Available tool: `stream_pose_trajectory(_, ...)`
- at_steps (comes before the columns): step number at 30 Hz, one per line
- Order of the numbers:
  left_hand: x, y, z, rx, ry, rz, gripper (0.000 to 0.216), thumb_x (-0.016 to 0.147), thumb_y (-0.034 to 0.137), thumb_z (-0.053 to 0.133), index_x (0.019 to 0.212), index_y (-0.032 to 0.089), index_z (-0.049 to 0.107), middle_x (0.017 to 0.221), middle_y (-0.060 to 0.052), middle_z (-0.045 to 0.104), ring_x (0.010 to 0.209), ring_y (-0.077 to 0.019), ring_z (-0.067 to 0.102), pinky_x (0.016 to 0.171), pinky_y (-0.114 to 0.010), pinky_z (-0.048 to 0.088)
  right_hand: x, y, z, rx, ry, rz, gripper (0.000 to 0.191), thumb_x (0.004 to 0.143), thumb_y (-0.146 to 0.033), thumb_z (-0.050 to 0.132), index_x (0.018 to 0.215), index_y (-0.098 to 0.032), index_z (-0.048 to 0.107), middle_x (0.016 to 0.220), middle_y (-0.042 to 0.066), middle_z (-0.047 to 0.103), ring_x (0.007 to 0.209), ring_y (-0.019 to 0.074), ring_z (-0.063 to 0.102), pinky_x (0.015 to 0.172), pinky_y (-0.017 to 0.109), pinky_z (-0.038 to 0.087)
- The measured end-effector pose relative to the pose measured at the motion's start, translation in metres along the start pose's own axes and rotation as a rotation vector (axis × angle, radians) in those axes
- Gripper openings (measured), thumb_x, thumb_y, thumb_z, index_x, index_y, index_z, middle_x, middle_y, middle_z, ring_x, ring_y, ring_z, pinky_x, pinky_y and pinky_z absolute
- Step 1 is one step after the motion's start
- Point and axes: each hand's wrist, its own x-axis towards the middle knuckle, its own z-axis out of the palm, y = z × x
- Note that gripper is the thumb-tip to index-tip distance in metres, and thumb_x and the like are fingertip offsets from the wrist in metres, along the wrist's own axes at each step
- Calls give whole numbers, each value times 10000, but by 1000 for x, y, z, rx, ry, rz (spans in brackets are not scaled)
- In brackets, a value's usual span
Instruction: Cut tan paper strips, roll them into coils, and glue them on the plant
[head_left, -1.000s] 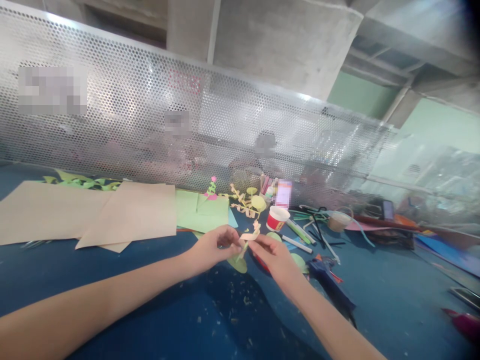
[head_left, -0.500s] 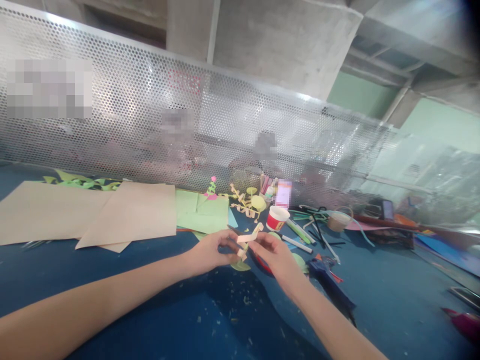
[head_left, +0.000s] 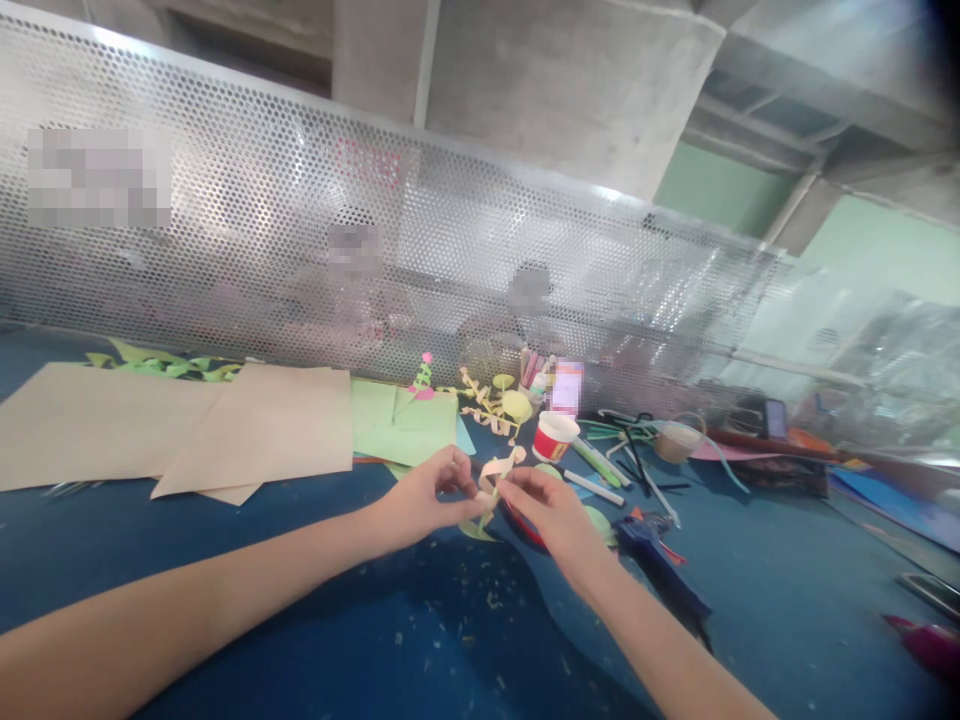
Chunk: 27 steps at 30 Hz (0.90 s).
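A pale peach paper strip [head_left: 496, 467] curls around a thin yellow-green stem [head_left: 487, 518] between my hands. My left hand [head_left: 431, 492] pinches the strip's lower part between thumb and fingers, left of the stem. From the right, my right hand [head_left: 553, 508] holds the stem and strip near the top in a closed pinch; its fingertips partly hide them. Below lies a light green paper disc [head_left: 478, 532], at the stem's foot. A red ring-shaped item [head_left: 525, 526], partly covered, shows behind my right hand.
Beige sheets [head_left: 259, 425] and green paper [head_left: 409, 430] lie left. Behind are a red-and-white paper cup [head_left: 556, 437], curly paper plants [head_left: 491, 405] and a phone [head_left: 565, 388]. Markers [head_left: 596, 487] and a dark blue glue gun [head_left: 660, 565] lie right. A perforated metal screen [head_left: 450, 250] stands behind the table.
The strip's part that stuck out flat to the left now bends around the stem. My left fingers have closed on it lower down; my right hand has barely moved.
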Motion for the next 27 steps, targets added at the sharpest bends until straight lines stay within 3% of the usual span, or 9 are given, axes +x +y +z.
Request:
stream_pose_trajectory(7,0,-2,-3,33,-43,-25,200,842,267,482,1030,209,444,830,-7,593,781,-141,551,752,-300,406,-1,-3,-1,13,27,44,274,640,-414,672,762,-169,661,606,-28,578,574,110,466,554,231,346)
stream_pose_trajectory(11,2,-2,-2,51,-22,13,142,855,286,454,935,190,522,859,-11,575,805,-136,539,765,-284,412,1,-2,-1,56,41,56,322,610,-430,687,773,-153,665,596,-21,573,550,106,448,548,237,340)
stream_pose_trajectory(17,1,-7,1,30,-21,40,210,764,283,602,930,184,520,883,-12,580,818,-137,555,788,-291,436,1,-4,-1,76,20,73,325,625,-424,683,783,-142,658,614,-12,567,546,101,436,529,230,329)
stream_pose_trajectory(27,0,-5,3,134,72,119,84,810,202,516,890,175,516,872,-19,528,836,-140,531,794,-298,448,-2,-3,1,74,31,71,265,661,-405,670,759,-162,634,591,-31,541,533,92,419,501,217,301)
